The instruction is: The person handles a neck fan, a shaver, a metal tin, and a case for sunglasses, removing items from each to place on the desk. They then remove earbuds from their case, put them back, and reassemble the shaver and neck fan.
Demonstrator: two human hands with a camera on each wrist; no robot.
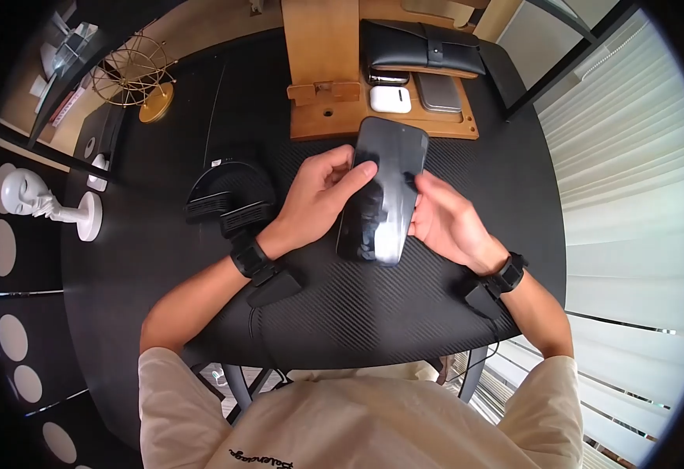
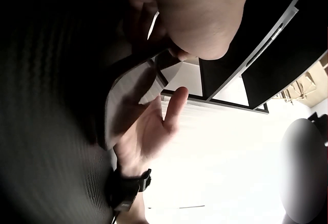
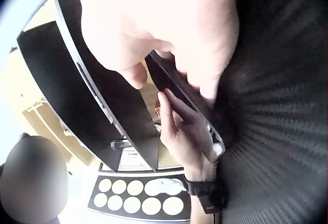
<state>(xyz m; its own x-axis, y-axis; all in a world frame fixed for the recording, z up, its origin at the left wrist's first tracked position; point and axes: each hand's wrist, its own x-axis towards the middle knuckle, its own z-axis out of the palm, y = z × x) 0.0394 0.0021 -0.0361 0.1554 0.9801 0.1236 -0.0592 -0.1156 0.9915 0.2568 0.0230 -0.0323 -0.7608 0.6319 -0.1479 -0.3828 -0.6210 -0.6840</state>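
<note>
Glossy black phone (image 1: 383, 190), held tilted above the table (image 1: 358, 305), my left hand (image 1: 318, 195) and right hand (image 1: 444, 223) curled on its long edges: I judge it rigid, light, slippery, breakable; grip the edges.

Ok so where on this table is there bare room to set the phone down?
Bare table lies below the phone, between both wrists toward the near edge, and right of the right hand. Crowded: the wooden tray beyond, the black devices beside the left hand.
</note>
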